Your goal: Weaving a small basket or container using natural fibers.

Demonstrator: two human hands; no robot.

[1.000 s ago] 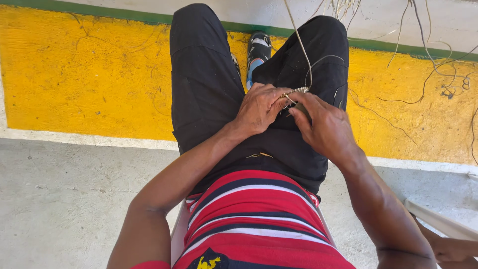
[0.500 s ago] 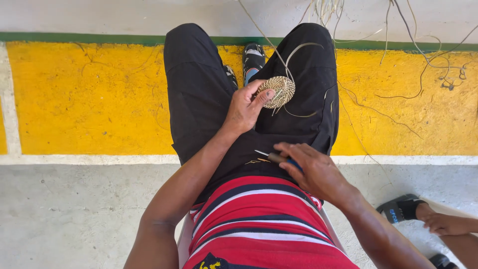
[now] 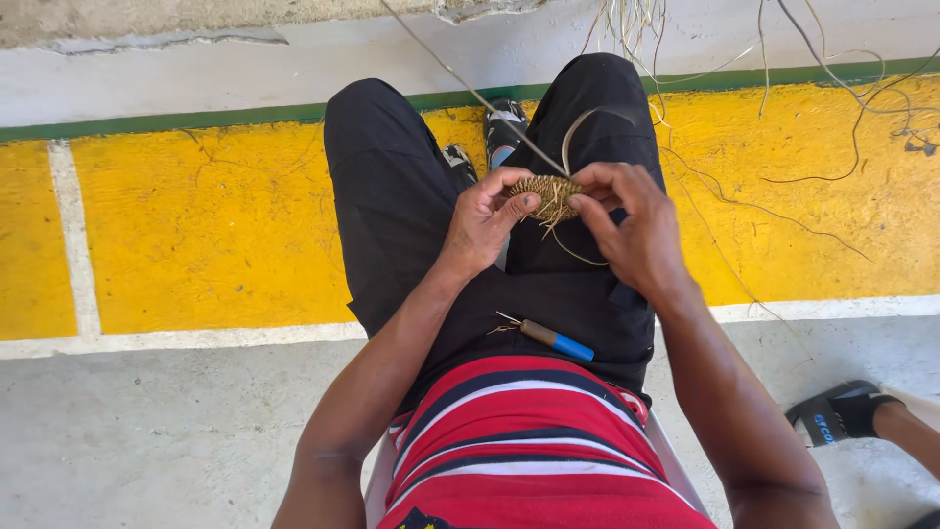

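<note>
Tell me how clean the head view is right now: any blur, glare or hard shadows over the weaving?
Head view: sharp, no motion blur on the left hand, right hand or woven disc; even daylight, soft shadows only; the yellow floor band is bright, not blown out; straight lines bow slightly near the edges.

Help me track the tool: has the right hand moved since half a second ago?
Yes. The right hand rose from the lap up to the woven disc, leaving the blue-handled awl on the thigh.
</note>
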